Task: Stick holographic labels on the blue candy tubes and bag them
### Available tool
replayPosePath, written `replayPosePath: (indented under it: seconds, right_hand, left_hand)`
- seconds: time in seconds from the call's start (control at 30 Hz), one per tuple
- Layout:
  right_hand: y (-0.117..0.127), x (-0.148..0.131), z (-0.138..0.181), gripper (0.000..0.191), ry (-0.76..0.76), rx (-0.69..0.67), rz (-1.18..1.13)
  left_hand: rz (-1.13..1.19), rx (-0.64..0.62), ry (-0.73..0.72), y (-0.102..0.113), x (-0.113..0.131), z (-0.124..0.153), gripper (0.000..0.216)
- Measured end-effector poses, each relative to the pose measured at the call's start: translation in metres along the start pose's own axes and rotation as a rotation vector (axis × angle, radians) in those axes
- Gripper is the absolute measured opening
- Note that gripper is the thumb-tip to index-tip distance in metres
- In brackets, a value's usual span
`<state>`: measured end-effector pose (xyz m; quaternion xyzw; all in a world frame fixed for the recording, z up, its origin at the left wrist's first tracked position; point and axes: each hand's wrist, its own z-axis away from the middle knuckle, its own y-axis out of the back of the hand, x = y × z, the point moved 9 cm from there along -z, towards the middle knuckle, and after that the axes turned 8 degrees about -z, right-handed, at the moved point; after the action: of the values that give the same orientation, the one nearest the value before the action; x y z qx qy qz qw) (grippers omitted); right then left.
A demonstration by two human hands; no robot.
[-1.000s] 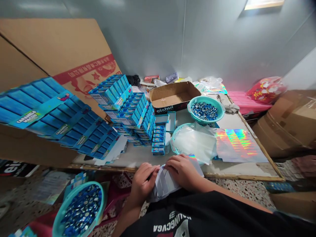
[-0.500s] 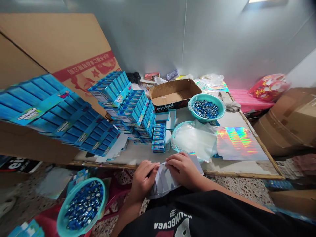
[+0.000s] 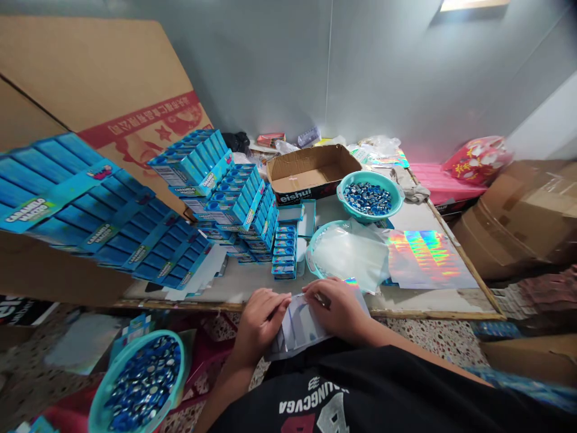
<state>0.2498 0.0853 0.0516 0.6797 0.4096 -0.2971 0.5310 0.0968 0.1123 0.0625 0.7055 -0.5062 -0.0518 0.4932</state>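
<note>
A creased pale grey card sheet (image 3: 300, 329) lies across my lap, just in front of the table edge, with a shiny rainbow-coloured corner beyond it. My left hand (image 3: 262, 322) grips its left side, thumb and fingers pinched at the upper edge. On the other side my right hand (image 3: 337, 305) is closed over the sheet's upper right part, its fingers bent at a fold. The sheet's lower edge rests against my black shirt. Nearest beyond the hands are a blue box of small packs (image 3: 285, 255) and a turquoise basin (image 3: 311, 249) covered by clear plastic sheets (image 3: 351, 252).
Blue boxes (image 3: 243, 195) stand stacked on the table's left. Behind are an open cardboard tray (image 3: 295, 198) and a turquoise basin (image 3: 395, 209) of blue-wrapped pieces. Shiny sheets (image 3: 428, 264) lie right. Another filled basin (image 3: 181, 367) sits low at left. Cartons (image 3: 496, 222) stand right.
The view has shifted slightly, so the table things appear a little further left. My right fingers have curled slightly at the sheet; both hands stay on it.
</note>
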Motion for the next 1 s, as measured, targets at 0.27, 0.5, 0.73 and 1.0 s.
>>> replayPosePath:
  seconds: [0.27,0.5,0.73,1.0]
  right_hand:
    - [0.014,-0.008,-0.014,0.027,-0.244,-0.199,0.034]
    - [0.018,0.001,-0.009,0.023,-0.364,-0.202,-0.076]
    - [0.015,0.007,-0.004,0.024,-0.348,-0.186,-0.086]
    - [0.013,0.008,-0.005,0.023,-0.293,-0.142,-0.069]
  left_hand:
    - [-0.280,-0.145,-0.126,0.010,0.043,-0.022,0.022]
    - [-0.269,-0.073,-0.080,-0.006,0.056,-0.012,0.026]
    - [-0.234,-0.028,-0.056,-0.009,0.051,0.003,0.024]
    - [-0.272,-0.037,0.046,-0.013,0.046,0.003,0.023]
